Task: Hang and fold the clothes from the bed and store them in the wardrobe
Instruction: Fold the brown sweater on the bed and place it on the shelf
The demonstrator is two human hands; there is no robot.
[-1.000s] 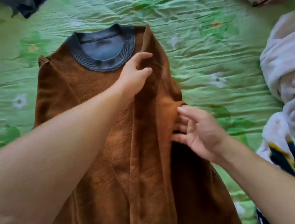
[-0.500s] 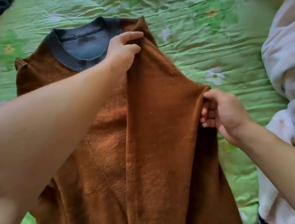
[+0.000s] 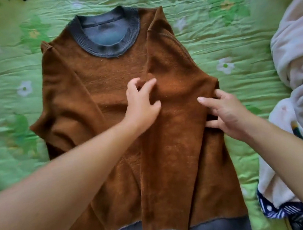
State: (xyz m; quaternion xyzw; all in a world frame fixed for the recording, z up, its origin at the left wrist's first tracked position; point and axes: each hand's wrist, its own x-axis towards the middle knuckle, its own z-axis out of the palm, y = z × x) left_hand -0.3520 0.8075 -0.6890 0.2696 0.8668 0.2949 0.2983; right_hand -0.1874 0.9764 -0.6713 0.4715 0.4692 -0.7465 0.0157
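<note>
On green floral bedding (image 3: pixel 212 28), left hand (image 3: pixel 141 106) and right hand (image 3: pixel 226 116) press open, empty fingers onto the grey-collared brown fleece sweater (image 3: pixel 106 76), seemingly flattening its fold.

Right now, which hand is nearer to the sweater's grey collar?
Left. The left hand rests mid-chest on the sweater, just below the collar; the right hand lies lower and further right, at the sweater's side edge.

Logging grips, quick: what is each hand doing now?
Left hand: open, fingers spread on the sweater.
Right hand: open, fingers touching the sweater's folded side.
</note>
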